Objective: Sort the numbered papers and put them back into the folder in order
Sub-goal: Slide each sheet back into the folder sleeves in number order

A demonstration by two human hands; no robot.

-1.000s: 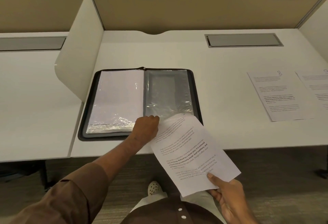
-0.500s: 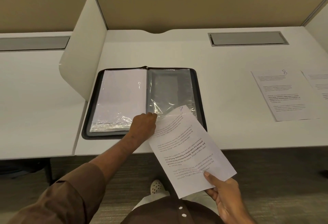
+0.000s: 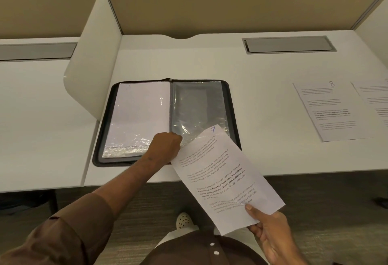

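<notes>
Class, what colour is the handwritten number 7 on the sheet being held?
Blue, at the top of the sheet numbered 7; the head view shows it.

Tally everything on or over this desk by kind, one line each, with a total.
Loose printed sheets: 3 (sheet 7 in the right hand, sheet 8 lying on the desk, a third sheet cut off at the frame's edge)
Folders: 1 (open black zip folder, left hand at its clear sleeve)
Total: 4
</notes>
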